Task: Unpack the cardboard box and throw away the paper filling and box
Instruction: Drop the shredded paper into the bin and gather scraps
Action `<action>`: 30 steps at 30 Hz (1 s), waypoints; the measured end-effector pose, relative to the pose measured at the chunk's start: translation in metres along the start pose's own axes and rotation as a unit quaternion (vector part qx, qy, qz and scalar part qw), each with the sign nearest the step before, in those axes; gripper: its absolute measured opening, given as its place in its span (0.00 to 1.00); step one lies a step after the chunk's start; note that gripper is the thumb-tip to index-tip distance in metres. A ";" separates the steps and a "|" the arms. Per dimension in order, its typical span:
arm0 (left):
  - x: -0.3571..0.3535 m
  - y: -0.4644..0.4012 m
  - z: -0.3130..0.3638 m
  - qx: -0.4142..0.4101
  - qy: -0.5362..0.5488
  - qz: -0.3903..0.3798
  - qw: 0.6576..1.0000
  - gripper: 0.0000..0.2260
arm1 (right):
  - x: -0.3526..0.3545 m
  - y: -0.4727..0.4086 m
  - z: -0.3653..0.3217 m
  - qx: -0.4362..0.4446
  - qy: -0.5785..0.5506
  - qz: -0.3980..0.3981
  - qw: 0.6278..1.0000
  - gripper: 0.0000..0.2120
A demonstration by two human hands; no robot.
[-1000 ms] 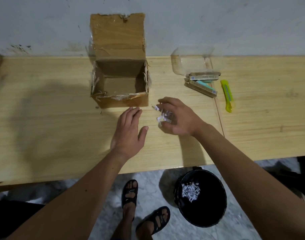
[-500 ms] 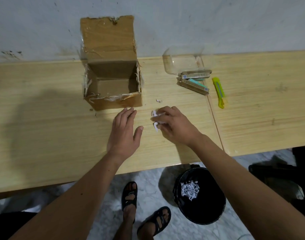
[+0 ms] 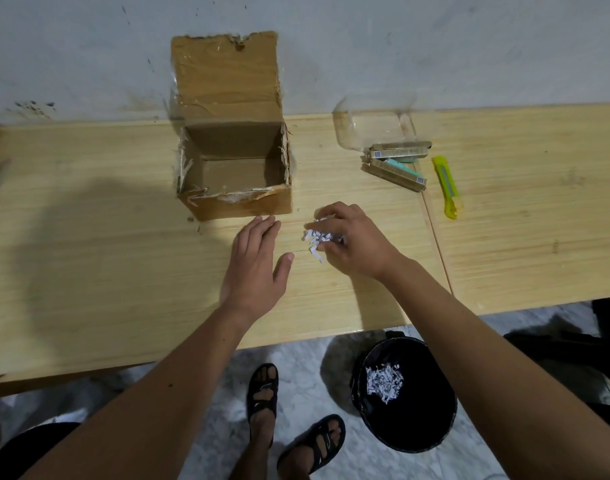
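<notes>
Nearest: two feet in black sandals on pale marbled floor. One round black bin stands on the floor just past the bench front edge, under the right forearm; one clump of white shredded paper in the bin lies inside.

Two bare hands over the light wood-grain bench. Left hand is flat, palm down, fingers straight and together, thumb out to the side, empty, fingertips just short of the box front. Right hand is curled, fingers closed around one small bunch of paper filling, white crinkled strips sticking out on the thumb side, held low over the bench, right of the left hand.

One cardboard box stands on the bench just beyond the left hand, brown, square, open top, torn ragged rims with white tape shreds. Its inside looks empty of filling. One back flap stands upright against the wall, glossy tape on it.

Right of the box, well apart: one clear plastic container, hard to make out; two long flat tan packs, touching at one end, something teal between them; one yellow-green utility knife just beside them, past a seam in the bench.

Farthest: a grey-white, scuffed wall.
</notes>
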State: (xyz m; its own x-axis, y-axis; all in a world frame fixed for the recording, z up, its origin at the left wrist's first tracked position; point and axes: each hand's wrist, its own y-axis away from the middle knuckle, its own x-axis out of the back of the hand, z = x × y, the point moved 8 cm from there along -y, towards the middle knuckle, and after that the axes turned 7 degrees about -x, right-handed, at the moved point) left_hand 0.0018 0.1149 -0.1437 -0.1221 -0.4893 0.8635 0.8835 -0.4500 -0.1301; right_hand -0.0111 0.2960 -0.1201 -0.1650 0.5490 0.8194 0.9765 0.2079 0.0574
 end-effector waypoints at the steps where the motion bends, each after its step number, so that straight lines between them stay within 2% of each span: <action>1: 0.000 0.000 0.000 -0.002 0.000 0.002 1.000 0.26 | 0.002 0.003 -0.003 0.007 -0.001 0.014 1.000 0.15; 8: 0.000 0.001 0.000 -0.005 0.005 0.005 1.000 0.26 | 0.001 0.020 -0.004 0.009 0.006 0.063 0.998 0.08; 18: -0.003 -0.007 0.028 -0.069 0.029 0.031 0.997 0.18 | 0.019 0.070 0.023 -0.073 -0.013 0.098 0.992 0.07; 23: -0.033 -0.024 0.087 -0.156 0.044 -0.036 0.986 0.19 | 0.038 0.113 0.051 -0.152 -0.050 0.117 0.980 0.11; 30: -0.079 -0.035 0.166 -0.215 0.056 -0.093 0.971 0.19 | 0.073 0.206 0.096 -0.232 -0.077 0.170 0.955 0.08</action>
State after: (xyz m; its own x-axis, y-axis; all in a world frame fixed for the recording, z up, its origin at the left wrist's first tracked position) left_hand 0.0552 0.2932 -0.1268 -0.3314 -0.4376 0.8359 0.5740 -0.7967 -0.1895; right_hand 0.1646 0.4569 -0.1028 0.1890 0.6411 0.7438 0.9279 -0.3645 0.0785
